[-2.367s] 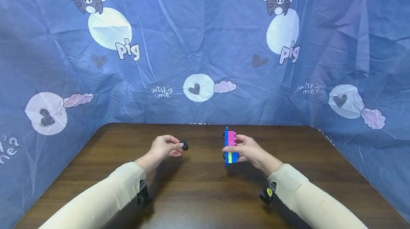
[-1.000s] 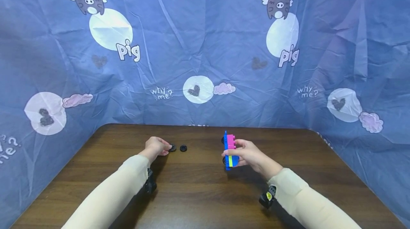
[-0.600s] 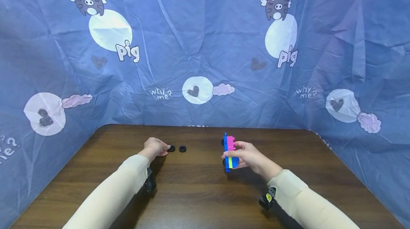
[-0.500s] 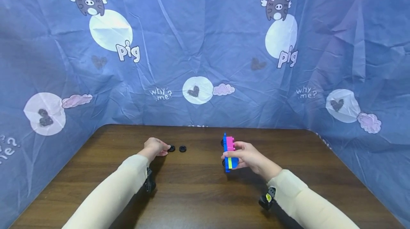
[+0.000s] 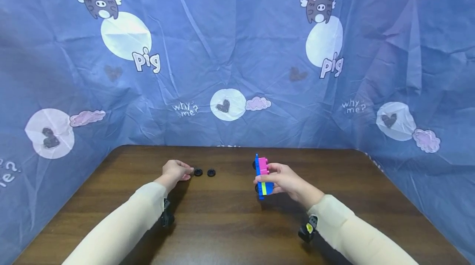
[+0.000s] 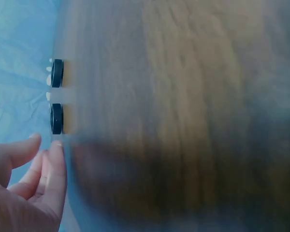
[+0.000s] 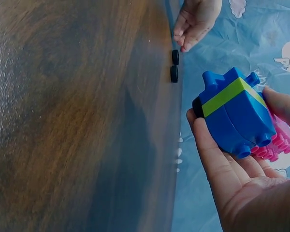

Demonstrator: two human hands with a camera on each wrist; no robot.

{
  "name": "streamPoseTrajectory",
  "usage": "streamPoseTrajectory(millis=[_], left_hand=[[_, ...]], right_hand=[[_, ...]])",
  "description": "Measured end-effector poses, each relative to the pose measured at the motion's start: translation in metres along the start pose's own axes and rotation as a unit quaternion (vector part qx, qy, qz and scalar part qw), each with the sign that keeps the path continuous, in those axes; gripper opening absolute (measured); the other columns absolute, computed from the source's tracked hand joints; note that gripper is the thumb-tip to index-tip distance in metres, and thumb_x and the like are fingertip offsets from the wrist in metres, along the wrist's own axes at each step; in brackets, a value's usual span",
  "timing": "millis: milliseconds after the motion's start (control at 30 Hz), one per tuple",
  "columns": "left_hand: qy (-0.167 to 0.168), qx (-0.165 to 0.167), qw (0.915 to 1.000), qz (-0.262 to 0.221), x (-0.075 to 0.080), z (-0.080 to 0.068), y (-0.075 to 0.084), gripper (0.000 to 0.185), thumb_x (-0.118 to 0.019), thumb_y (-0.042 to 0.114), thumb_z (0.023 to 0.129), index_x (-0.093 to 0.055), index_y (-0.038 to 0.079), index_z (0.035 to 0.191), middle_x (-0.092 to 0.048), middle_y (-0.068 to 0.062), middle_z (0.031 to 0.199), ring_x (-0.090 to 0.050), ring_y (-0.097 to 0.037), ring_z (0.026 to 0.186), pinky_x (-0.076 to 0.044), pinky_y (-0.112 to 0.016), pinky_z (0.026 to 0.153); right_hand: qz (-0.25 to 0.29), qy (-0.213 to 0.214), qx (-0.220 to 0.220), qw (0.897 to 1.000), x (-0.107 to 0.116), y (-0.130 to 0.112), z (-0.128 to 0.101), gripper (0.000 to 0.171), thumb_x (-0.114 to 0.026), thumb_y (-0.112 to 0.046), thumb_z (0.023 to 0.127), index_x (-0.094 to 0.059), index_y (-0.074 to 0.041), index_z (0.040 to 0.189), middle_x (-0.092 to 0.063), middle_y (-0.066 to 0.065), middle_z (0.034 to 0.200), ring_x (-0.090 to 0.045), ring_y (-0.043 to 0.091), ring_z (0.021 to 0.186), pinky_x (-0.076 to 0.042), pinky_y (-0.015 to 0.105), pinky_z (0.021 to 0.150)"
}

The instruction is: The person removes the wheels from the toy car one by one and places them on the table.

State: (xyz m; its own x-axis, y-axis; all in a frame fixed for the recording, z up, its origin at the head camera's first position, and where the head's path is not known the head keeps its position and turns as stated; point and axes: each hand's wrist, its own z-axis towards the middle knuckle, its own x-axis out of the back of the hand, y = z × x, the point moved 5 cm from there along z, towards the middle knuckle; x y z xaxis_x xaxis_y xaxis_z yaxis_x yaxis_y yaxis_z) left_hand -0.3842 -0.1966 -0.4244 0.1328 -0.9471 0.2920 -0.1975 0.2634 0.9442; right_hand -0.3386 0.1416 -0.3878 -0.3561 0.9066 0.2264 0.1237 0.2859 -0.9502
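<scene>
The left hand (image 6: 24, 188) is cut off at 7 o'clock in the left wrist view, where the table (image 6: 183, 96) is blurred. The right hand (image 7: 241, 179) is cut off at 5 o'clock, its fingers hiding part of the toy block car (image 7: 237, 116).

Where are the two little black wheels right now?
In the head view the two black wheels lie side by side on the brown table, just off the left hand fingertips, left of the blue toy car in the right hand.
</scene>
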Motion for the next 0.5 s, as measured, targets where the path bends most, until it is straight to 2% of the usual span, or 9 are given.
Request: streamPoseTrajectory(millis=[133,233,367,500], left_hand=[[-0.002,-0.020,0.9998,-0.002,0.004,-0.006,0.005,0.016,-0.067,-0.002,0.088,-0.062,-0.014,0.097,-0.070,-0.006,0.075,-0.062,-0.006,0.056,-0.058,-0.021,0.059],[-0.014,-0.033,0.9993,-0.003,0.003,-0.012,0.012,0.019,-0.066,0.000,0.089,-0.062,-0.014,0.100,-0.071,-0.012,0.081,-0.064,-0.006,0.058,-0.059,-0.023,0.064],[-0.046,-0.051,0.9975,-0.020,-0.006,-0.020,0.021,0.022,-0.065,0.001,0.090,-0.060,-0.016,0.103,-0.071,-0.023,0.094,-0.065,-0.008,0.062,-0.060,-0.024,0.067],[-0.074,-0.048,0.9955,-0.035,-0.018,-0.029,0.024,0.024,-0.064,0.003,0.091,-0.058,-0.016,0.106,-0.069,-0.020,0.091,-0.066,-0.009,0.063,-0.060,-0.026,0.069]], right_hand=[[0.004,-0.010,0.001,1.000,-0.003,-0.003,0.000,0.055,-0.073,-0.030,0.087,-0.050,-0.003,0.128,-0.073,0.012,0.108,-0.070,0.022,0.092,-0.058,0.040,0.085],[0.001,-0.006,0.002,1.000,-0.004,-0.005,0.001,0.054,-0.072,-0.029,0.087,-0.050,-0.003,0.129,-0.073,0.012,0.109,-0.070,0.022,0.091,-0.058,0.039,0.085],[-0.002,0.005,0.000,1.000,-0.005,-0.007,0.003,0.054,-0.072,-0.030,0.087,-0.050,-0.005,0.130,-0.073,0.011,0.108,-0.069,0.022,0.090,-0.058,0.039,0.085],[0.001,0.002,-0.005,1.000,-0.009,-0.005,0.002,0.056,-0.074,-0.031,0.086,-0.051,-0.006,0.130,-0.073,0.011,0.109,-0.069,0.022,0.091,-0.058,0.039,0.085]])
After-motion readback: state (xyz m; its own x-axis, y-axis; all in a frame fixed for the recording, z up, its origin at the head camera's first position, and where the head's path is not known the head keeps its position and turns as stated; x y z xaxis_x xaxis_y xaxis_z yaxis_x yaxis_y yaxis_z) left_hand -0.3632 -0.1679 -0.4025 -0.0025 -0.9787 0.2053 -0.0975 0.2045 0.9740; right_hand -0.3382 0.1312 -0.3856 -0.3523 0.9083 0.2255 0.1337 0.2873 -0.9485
